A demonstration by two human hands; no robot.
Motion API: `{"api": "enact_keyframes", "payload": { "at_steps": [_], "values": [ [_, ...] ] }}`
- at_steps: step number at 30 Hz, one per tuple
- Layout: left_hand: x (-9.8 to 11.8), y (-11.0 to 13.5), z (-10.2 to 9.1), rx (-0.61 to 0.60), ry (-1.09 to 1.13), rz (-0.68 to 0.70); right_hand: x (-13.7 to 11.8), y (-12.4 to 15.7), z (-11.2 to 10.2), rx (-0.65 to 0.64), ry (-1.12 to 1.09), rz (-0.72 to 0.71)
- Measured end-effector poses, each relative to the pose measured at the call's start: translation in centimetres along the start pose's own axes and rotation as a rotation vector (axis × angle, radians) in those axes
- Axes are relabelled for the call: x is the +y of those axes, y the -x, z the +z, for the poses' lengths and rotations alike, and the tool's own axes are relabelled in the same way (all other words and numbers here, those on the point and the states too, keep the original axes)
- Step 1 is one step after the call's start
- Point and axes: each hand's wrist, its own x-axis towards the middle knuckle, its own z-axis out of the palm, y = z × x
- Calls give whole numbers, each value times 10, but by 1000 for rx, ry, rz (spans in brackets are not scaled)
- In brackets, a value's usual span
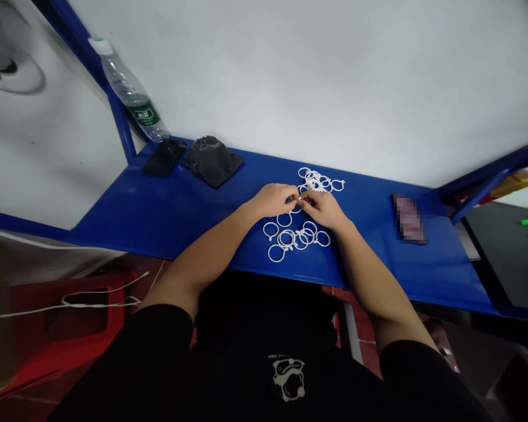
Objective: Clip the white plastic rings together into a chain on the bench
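Several white curtain rings with small tabs lie in two groups on the blue table [158, 214]. The near group of rings [286, 238] is spread in front of my wrists, some overlapping. Beyond my fingers is the far pile of rings [315, 181], more tightly heaped. My left hand [275, 199] is closed in a pinch, fingertips meeting those of my right hand [322, 206], which pinches too. Between them a small white part of a ring [299, 198] shows; the fingers cover much of it.
At the back left stands a plastic bottle [129, 94] with a green label, beside a dark flat object [163, 157] and a crumpled black bag [213, 161]. A phone-like object [409, 218], blurred out, lies on the right. A red stool [70, 328] and white cable are below left.
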Motion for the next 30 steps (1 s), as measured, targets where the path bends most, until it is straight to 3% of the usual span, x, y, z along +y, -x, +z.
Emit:
{"api": "enact_keyframes", "payload": {
  "at_steps": [14,23,27,30],
  "values": [
    [3,0,5,179,80,140,5,1,0,14,-32,-65],
    [10,0,5,68,103,66,11,0,-4,112,-22,-193],
    [13,-1,1,7,71,20,15,1,-4,130,-18,-157],
    [11,-2,-10,-74,47,-30,16,3,-6,222,15,-65]
  ]
}}
